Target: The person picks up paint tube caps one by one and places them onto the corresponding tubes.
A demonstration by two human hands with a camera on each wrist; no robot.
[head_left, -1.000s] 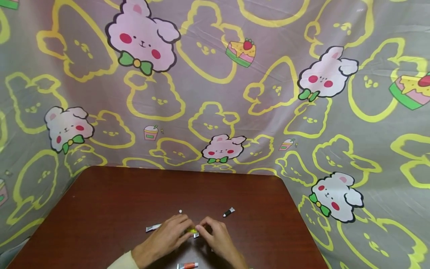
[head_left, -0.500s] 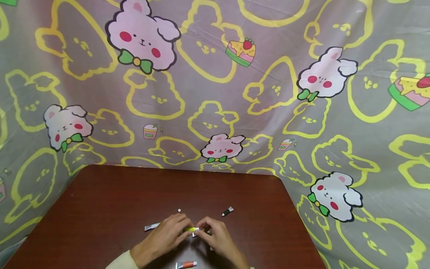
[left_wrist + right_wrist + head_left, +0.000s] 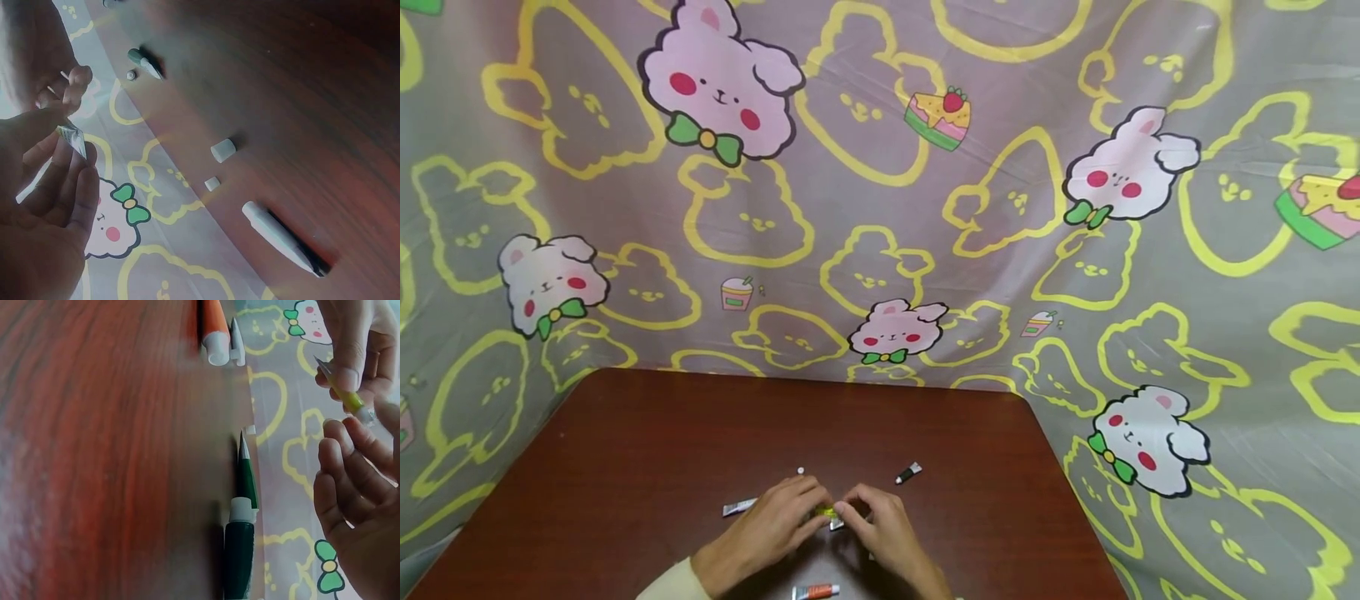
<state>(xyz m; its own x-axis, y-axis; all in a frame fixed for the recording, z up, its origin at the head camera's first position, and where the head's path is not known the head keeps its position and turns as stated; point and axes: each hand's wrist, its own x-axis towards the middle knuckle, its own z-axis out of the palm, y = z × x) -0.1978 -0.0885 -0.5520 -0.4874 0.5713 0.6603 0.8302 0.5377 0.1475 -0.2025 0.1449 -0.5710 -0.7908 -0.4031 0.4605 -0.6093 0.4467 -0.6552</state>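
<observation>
Both hands meet low over the dark red-brown wooden table (image 3: pixel 700 433), and between them is the small yellow paint tube (image 3: pixel 827 512): the left hand (image 3: pixel 767 533) pinches its flat crimped end with thumb and curled fingers, while the fingertips of the right hand (image 3: pixel 887 537) close around its white neck end. I cannot tell whether a cap sits on this tube, so the capping or uncapping seems to be in the middle. Around the grip lie other pieces: a small white cap (image 3: pixel 801 471) beyond it, a grey-white tube (image 3: pixel 740 507) to its left, a black-tipped tube (image 3: pixel 909 473) beyond and to its right, and an orange tube (image 3: pixel 815 592) nearer the person.
</observation>
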